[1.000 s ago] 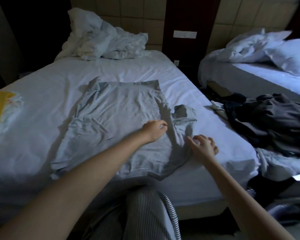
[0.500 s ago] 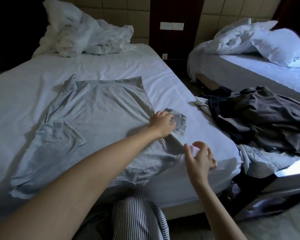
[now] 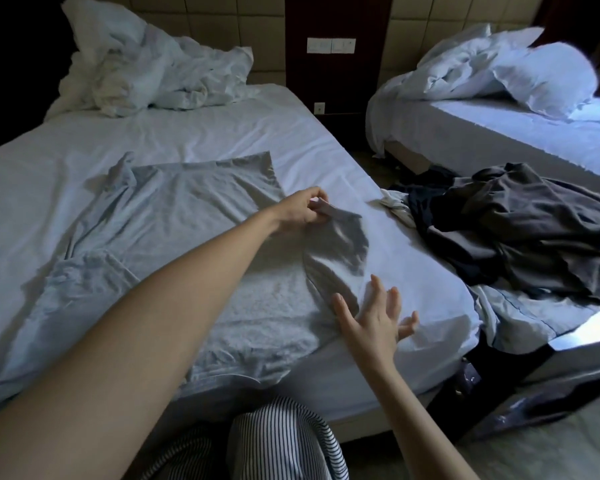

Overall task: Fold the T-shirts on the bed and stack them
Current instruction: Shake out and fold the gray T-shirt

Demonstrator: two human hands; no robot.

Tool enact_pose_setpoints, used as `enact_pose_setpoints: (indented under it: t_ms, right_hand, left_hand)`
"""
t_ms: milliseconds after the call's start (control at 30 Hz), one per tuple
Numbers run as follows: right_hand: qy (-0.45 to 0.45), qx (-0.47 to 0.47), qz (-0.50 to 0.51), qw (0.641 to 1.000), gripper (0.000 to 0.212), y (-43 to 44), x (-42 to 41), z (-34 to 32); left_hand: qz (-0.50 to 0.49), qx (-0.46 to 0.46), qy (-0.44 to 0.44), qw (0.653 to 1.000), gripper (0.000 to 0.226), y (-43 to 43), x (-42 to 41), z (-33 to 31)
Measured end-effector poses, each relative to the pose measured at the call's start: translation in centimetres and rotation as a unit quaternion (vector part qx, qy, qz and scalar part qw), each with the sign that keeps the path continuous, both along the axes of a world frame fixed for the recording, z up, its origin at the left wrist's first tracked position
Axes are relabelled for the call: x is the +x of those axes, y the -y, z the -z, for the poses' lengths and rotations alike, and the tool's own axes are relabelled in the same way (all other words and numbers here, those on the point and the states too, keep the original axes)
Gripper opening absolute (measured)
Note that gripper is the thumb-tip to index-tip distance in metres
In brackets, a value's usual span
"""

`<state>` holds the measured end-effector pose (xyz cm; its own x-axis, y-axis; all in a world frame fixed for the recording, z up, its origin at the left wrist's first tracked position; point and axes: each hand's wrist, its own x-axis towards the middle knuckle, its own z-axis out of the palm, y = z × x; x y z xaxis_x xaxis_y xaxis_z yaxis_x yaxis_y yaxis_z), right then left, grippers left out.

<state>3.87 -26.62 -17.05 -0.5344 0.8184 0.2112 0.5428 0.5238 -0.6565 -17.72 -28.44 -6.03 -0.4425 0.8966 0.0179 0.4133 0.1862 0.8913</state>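
1. Left hand (image 3: pixel 302 210): fingers curled, pinching the tip of the sleeve (image 3: pixel 343 237) of the grey T-shirt (image 3: pixel 194 216).
2. Right hand (image 3: pixel 374 318): fingers straight and spread, holding nothing; at 5 o'clock from the left hand, by the shirt's right edge (contact with the cloth cannot be confirmed).
3. T-shirt: spread on the white bed (image 3: pixel 222 129), creased, its body running toward 8 o'clock of the left hand.
4. Pile of dark clothes (image 3: pixel 520 230): at 3 o'clock, beyond the bed's right edge.
5. Crumpled bedding (image 3: pixel 160 77): at 11 o'clock, at the bed's head.
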Motion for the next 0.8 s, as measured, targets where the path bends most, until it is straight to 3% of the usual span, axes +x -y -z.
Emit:
enact_pose_setpoints:
  t_ms: [100,233,300,367,433,533,600,667,733,800]
  right_hand:
    - [-0.003,-0.057,-0.029,0.998,0.076,-0.3,-1.5,-2.6]
    - [-0.154,-0.307,-0.066,0.937,0.071,-2.0,-4.3,-4.3]
    - [-0.259,-0.318,-0.081,0.908,0.063,-2.0,-4.4,-4.6]
    - [-0.307,-0.235,-0.139,0.912,0.053,-1.3,-3.8,-4.7]
    - [-0.271,-0.143,-0.275,0.911,0.054,-0.3,-2.7,-4.2]
    - [-0.088,-0.155,-0.489,0.854,0.058,1.1,-1.5,-3.1]
    - [-0.100,-0.129,-0.479,0.862,0.052,1.0,-0.9,-3.1]
    - [-0.161,-0.011,-0.406,0.900,0.043,0.6,-0.6,-3.3]
    - [-0.109,0.136,-0.325,0.930,0.060,0.2,-0.5,-2.9]
    - [-0.008,0.169,-0.284,0.944,0.073,0.0,-0.4,-2.1]
  left_hand:
    - [0.039,-0.028,0.016,0.999,0.030,1.9,-1.4,-1.0]
    - [0.048,-0.083,-0.075,0.993,0.034,4.0,-2.0,-2.0]
    - [0.050,-0.101,-0.154,0.982,0.028,5.4,-2.6,-2.0]
    - [0.059,-0.095,-0.250,0.962,0.020,7.3,-3.6,-1.7]
    - [0.060,-0.104,-0.387,0.914,0.020,9.6,-4.7,-0.9]
    - [0.085,-0.215,-0.495,0.837,0.017,13.5,-5.3,0.7]
    - [0.058,-0.221,-0.475,0.850,0.018,15.5,-5.2,1.9]
    - [-0.039,-0.171,-0.371,0.912,0.021,16.2,-4.1,2.5]
    - [-0.157,-0.129,-0.240,0.949,0.015,15.4,-2.6,3.1]
    - [-0.240,-0.161,-0.148,0.946,0.029,13.8,-1.0,3.7]
